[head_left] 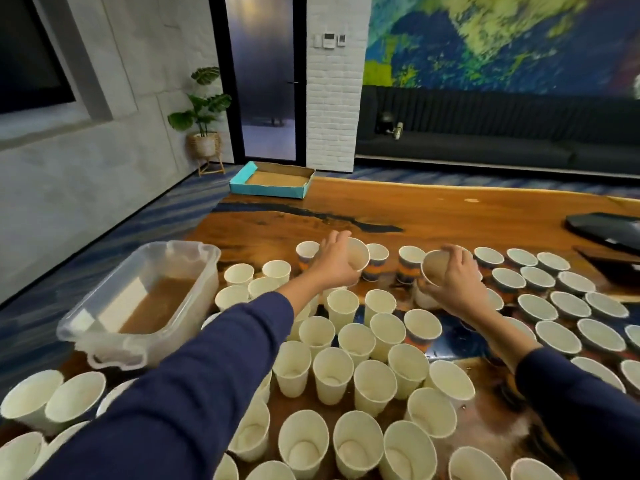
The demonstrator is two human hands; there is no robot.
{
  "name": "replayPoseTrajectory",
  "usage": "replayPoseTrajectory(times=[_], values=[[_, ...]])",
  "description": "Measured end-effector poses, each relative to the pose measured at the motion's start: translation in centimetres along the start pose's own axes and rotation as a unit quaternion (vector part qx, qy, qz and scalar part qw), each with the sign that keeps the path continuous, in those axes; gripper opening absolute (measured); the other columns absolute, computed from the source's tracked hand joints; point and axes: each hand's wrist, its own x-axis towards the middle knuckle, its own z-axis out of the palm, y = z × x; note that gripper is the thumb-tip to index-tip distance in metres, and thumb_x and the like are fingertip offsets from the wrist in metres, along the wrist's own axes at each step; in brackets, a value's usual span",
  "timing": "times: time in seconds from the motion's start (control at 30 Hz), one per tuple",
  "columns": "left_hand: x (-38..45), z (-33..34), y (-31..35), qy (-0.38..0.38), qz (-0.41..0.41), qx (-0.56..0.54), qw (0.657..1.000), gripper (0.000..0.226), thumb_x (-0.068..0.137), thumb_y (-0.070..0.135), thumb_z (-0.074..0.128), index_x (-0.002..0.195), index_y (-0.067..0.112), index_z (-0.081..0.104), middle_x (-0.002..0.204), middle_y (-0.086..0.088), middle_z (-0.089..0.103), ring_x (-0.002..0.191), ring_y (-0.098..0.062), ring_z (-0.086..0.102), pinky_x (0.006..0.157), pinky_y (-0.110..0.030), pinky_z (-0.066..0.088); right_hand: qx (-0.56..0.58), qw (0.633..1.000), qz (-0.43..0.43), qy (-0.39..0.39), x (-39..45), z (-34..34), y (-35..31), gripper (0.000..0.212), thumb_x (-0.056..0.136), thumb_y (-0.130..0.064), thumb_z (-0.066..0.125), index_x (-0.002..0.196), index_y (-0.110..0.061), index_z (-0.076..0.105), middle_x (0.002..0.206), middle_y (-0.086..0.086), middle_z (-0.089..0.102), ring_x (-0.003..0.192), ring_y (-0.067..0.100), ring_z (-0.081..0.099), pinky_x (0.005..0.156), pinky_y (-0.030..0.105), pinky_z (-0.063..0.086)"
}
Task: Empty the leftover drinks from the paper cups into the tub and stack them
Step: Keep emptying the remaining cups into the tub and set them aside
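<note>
Cups (332, 374), white paper and mostly upright, crowd your table (450, 209). Your left hand (334, 261) grips one tilted cup (358, 254); your right hand (455, 282) grips another (435, 266). Tub (138, 299), left, holds brown liquid.

Soft indoor light is glaring off the glossy brown wooden bench (450, 209) toward twelve o'clock; wide-angle distortion is bending edges, motion blur smearing the colourful painted wall mural (502, 39).
</note>
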Motion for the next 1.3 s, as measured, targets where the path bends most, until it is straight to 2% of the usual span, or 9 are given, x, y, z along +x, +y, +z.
replayPoseTrajectory(times=[0.2, 0.37, 0.57, 0.7, 0.9, 1.03, 1.17, 1.3], values=[[4.7, 4.0, 1.8, -0.010, -0.028, -0.040, 0.999, 0.086, 0.080, 0.028, 0.077, 0.145, 0.015, 0.022, 0.145, -0.008, 0.021, 0.131, -0.032, 0.034, 0.107, -0.045, 0.036, 0.064, 0.995, 0.068, -0.033, 2.3, 1.5, 3.3, 0.083, 0.079, -0.028, 0.077, 0.141, -0.006, 0.027, 0.141, 0.016, 0.035, 0.127, 0.031, 0.038, 0.101, 0.038, 0.038], [8.1, 6.4, 1.8, -0.013, -0.079, -0.015, 0.997, 0.085, 0.081, 0.038, 0.075, 0.144, 0.016, 0.022, 0.146, -0.009, 0.021, 0.133, -0.032, 0.032, 0.106, -0.049, 0.036, 0.072, 0.993, 0.072, -0.066, 4.6, 4.5, 4.4, 0.082, 0.077, -0.037, 0.077, 0.138, -0.009, 0.029, 0.135, 0.014, 0.038, 0.121, 0.028, 0.044, 0.094, 0.038, 0.044], [10.8, 9.4, 0.7, -0.055, -0.092, 0.027, 0.994, 0.084, 0.083, 0.043, 0.071, 0.145, 0.015, 0.023, 0.150, -0.011, 0.021, 0.132, -0.033, 0.036, 0.101, -0.042, 0.040, 0.016, 0.996, -0.003, -0.091, 7.5, 7.2, 5.3, 0.076, 0.078, -0.033, 0.075, 0.138, -0.012, 0.033, 0.130, 0.011, 0.047, 0.117, 0.026, 0.047, 0.096, 0.034, 0.042], [11.7, 11.2, 0.1, -0.063, -0.097, 0.049, 0.992, 0.086, 0.084, 0.045, 0.069, 0.148, 0.014, 0.020, 0.149, -0.011, 0.024, 0.131, -0.033, 0.038, 0.101, -0.040, 0.040, -0.111, 0.980, -0.058, -0.151, 9.0, 8.9, 6.2, 0.077, 0.084, -0.046, 0.065, 0.144, -0.022, 0.023, 0.144, 0.003, 0.039, 0.133, 0.024, 0.036, 0.110, 0.038, 0.027], [12.1, 13.4, -0.5, -0.119, -0.108, 0.069, 0.985, 0.095, 0.083, 0.051, 0.067, 0.150, 0.008, 0.013, 0.154, -0.016, 0.015, 0.141, -0.034, 0.023, 0.110, -0.040, 0.028, -0.175, 0.962, -0.071, -0.198, 9.2, 11.2, 7.5, 0.074, 0.086, -0.044, 0.063, 0.144, -0.022, 0.023, 0.148, 0.003, 0.033, 0.138, 0.026, 0.026, 0.112, 0.043, 0.021], [12.2, 14.6, -0.9, -0.138, -0.135, 0.064, 0.979, 0.094, 0.086, 0.061, 0.057, 0.150, 0.008, 0.014, 0.153, -0.015, 0.020, 0.141, -0.033, 0.024, 0.111, -0.041, 0.027, -0.150, 0.964, -0.068, -0.211, 9.4, 11.6, 8.1, 0.082, 0.082, -0.047, 0.066, 0.146, -0.026, 0.019, 0.149, 0.002, 0.029, 0.138, 0.025, 0.024, 0.112, 0.043, 0.020], [12.7, 14.9, -0.5, -0.094, -0.135, 0.073, 0.984, 0.085, 0.092, 0.062, 0.045, 0.150, 0.006, 0.016, 0.153, -0.017, 0.023, 0.141, -0.033, 0.025, 0.112, -0.040, 0.024, -0.068, 0.975, -0.048, -0.208, 10.7, 10.3, 7.9, 0.092, 0.076, -0.050, 0.073, 0.146, -0.030, 0.017, 0.151, -0.001, 0.024, 0.140, 0.023, 0.021, 0.114, 0.047, 0.016], [14.3, 14.4, 0.0, -0.061, -0.122, 0.066, 0.988, 0.077, 0.093, 0.053, 0.049, 0.149, 0.011, 0.018, 0.152, -0.013, 0.025, 0.141, -0.031, 0.024, 0.112, -0.040, 0.024, -0.016, 0.986, -0.033, -0.163, 12.4, 9.0, 8.6, 0.083, 0.079, -0.052, 0.070, 0.144, -0.030, 0.025, 0.149, -0.001, 0.028, 0.138, 0.021, 0.024, 0.114, 0.047, 0.017]])
